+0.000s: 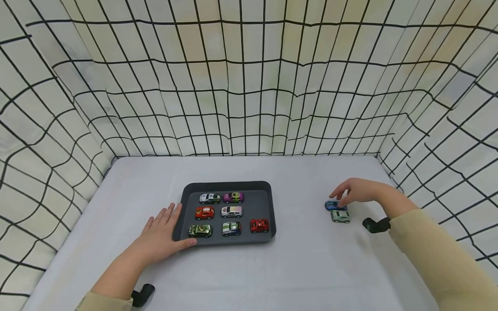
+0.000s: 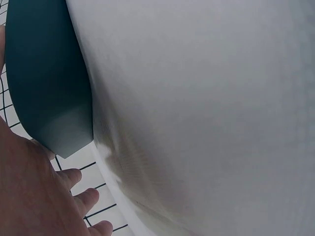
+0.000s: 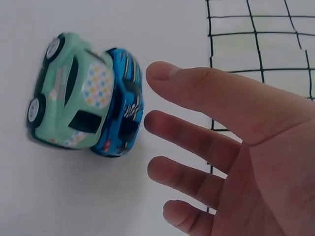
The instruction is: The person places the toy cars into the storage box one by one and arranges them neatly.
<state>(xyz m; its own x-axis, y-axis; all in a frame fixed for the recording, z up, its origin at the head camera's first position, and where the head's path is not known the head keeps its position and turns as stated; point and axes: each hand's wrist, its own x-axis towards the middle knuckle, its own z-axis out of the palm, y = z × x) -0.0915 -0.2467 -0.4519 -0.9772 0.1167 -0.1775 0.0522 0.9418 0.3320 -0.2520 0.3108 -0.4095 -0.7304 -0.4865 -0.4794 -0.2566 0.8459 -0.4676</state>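
Observation:
My left hand (image 1: 155,239) lies spread at the left side of a dark grey tray (image 1: 254,202), thumb touching its front left corner. In the left wrist view the tray's outer wall (image 2: 49,73) stands beside the hand (image 2: 34,191). Out to the right, my right hand (image 1: 362,191) hovers with parted fingers by a blue toy car (image 1: 332,205). A mint green toy car (image 1: 340,216) sits against the blue one. The right wrist view shows a gap between thumb (image 3: 197,88) and fingers, with nothing held; the blue car (image 3: 129,93) is just beyond the fingertips.
Inside the tray are several toy cars, among them a purple one (image 1: 233,197), a camouflage one (image 1: 200,230) and a red one (image 1: 259,225) at the right. A white cloth covers the table (image 1: 295,268). Black netting (image 1: 253,103) over white sheeting encloses the back and sides.

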